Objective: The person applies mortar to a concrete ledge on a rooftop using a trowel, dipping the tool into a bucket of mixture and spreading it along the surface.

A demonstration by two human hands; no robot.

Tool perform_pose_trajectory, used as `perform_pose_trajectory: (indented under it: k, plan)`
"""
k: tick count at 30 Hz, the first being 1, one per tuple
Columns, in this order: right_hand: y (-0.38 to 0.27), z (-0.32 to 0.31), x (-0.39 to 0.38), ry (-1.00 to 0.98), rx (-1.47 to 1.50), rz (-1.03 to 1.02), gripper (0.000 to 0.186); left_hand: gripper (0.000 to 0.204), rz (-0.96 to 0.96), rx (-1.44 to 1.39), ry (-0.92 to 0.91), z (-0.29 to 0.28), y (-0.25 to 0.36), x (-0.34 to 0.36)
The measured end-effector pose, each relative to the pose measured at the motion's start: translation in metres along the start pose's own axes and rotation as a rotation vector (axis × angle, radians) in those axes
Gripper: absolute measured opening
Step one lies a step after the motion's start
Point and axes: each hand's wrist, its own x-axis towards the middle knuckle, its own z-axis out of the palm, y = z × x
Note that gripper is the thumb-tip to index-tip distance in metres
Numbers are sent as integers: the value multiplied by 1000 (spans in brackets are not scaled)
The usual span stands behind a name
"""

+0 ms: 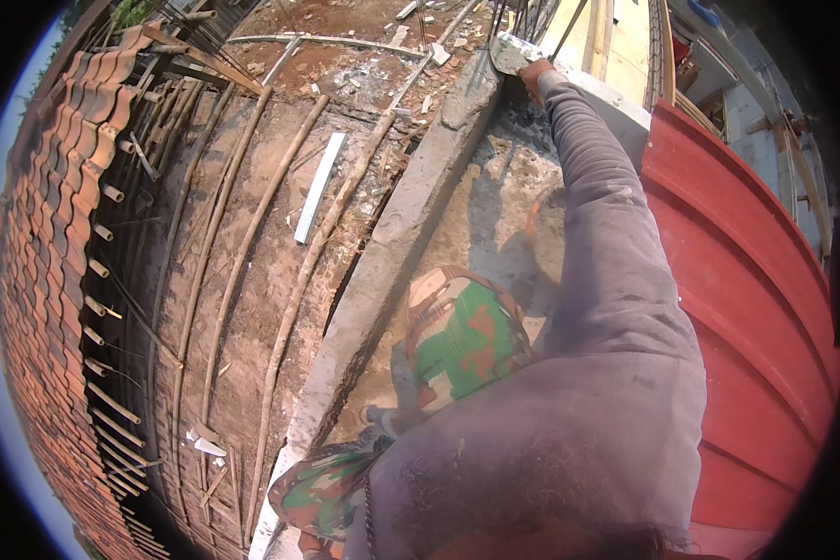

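My right arm stretches up to the top of the head view. At its end my right hand [535, 78] is closed around what looks like a trowel. The grey blade of this trowel [509, 58] lies against the pale top of a wall corner, where a mortar-covered ledge [411, 219] meets a white wall [618, 105]. Only a small patch of skin at the lower edge, beside camouflage cloth, seems to be my left hand [315, 547]; its fingers are hidden. My knee in camouflage trousers [467, 341] is bent beside the ledge.
Red ribbed metal sheeting [737, 289] rises at the right. Left of the ledge, a drop opens over bamboo poles [252, 233] and a white strip [319, 189]. An orange tiled roof [56, 271] borders the far left. Thin dark bars [529, 21] stand near the wall corner.
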Motion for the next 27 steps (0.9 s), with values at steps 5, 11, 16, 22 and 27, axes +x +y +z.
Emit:
perform_pose_trajectory:
  k: [5, 11, 16, 22, 27]
  plan:
    - [-16, 48, -120, -37, -196, -114, 51, 46, 76, 137, 31, -34, -9, 17]
    - [26, 75, -280, -150, -41, -280, 41, 46, 578, 882, 8, -73, 6, 72]
    - [44, 76, -256, -172, 832, 56, 29, 60, 196, -35, -89, -56, 67, 87]
    - [40, 103, -156, -209, 1294, 195, 38, 69, 200, -222, -97, -52, 146, 72]
    - [43, 161, -150, -244, 1431, 233, 42, 66, 471, -267, -130, -32, 167, 71]
